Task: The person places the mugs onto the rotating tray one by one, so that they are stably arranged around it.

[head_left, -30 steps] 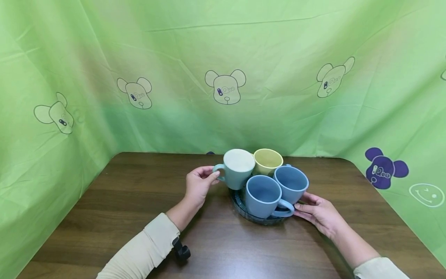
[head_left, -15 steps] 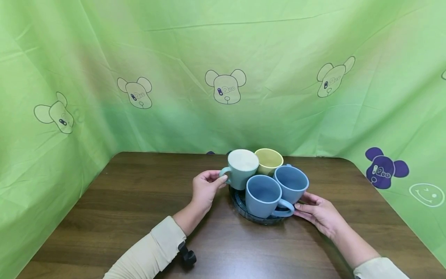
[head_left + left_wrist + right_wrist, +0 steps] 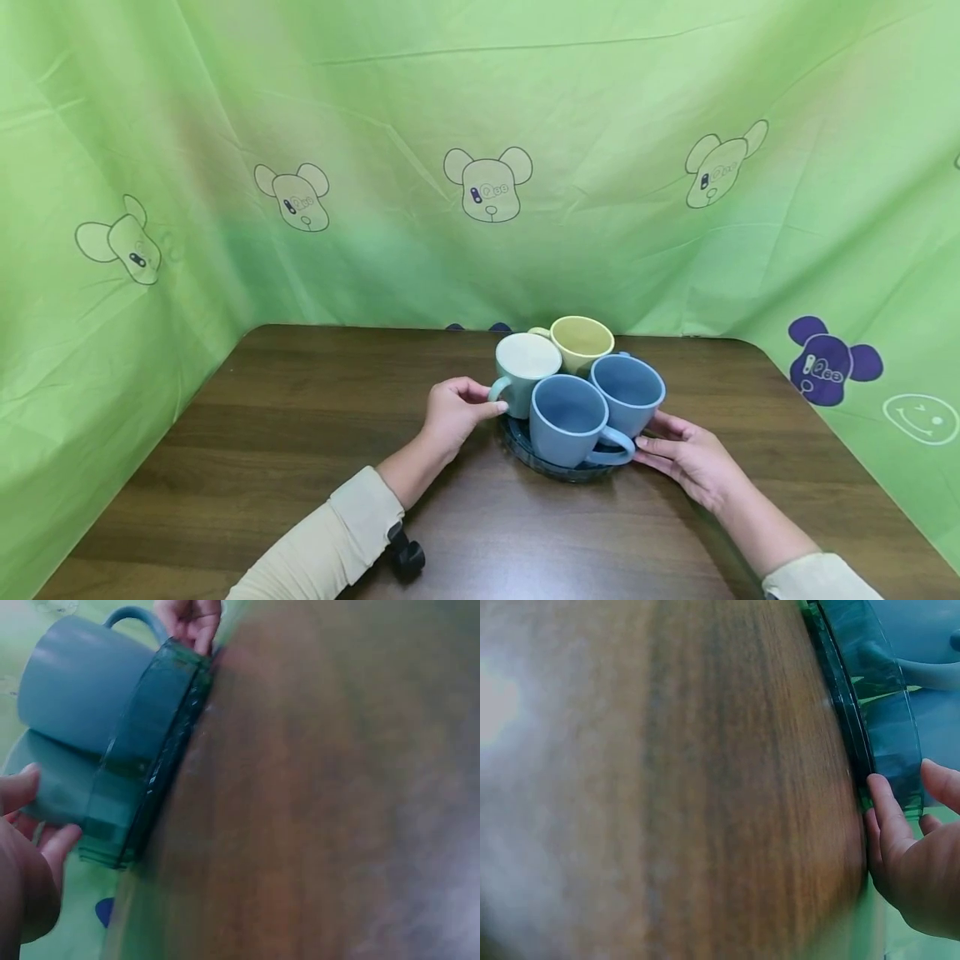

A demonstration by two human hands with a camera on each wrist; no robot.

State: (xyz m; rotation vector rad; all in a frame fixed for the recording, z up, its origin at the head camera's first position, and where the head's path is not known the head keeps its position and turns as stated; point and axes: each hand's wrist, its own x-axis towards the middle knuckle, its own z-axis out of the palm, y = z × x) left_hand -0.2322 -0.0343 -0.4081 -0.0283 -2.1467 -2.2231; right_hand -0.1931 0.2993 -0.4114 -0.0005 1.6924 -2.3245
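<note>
My left hand (image 3: 453,417) pinches the handle of a pale green mug (image 3: 522,392) with a white inside. That mug stands upright at the left side of a round teal glass tray (image 3: 558,469), its base behind the tray's see-through wall (image 3: 112,817) in the left wrist view. My right hand (image 3: 690,462) holds the tray at its right edge, thumb by the rim and fingers (image 3: 886,810) against the outer wall. Two blue mugs, a front one (image 3: 567,421) and a right one (image 3: 628,396), stand in the tray. Behind them is a yellow mug (image 3: 581,346), its lower part hidden.
The tray stands on a brown wooden table (image 3: 300,433), toward its far edge. A green cloth (image 3: 360,233) with bear-head prints hangs behind and at both sides. A black device (image 3: 407,557) is strapped at the left sleeve's cuff.
My left hand has moved the pale green mug right and down into the tray, and its handle has swung toward the front. The yellow mug's handle now shows. My right hand stays put.
</note>
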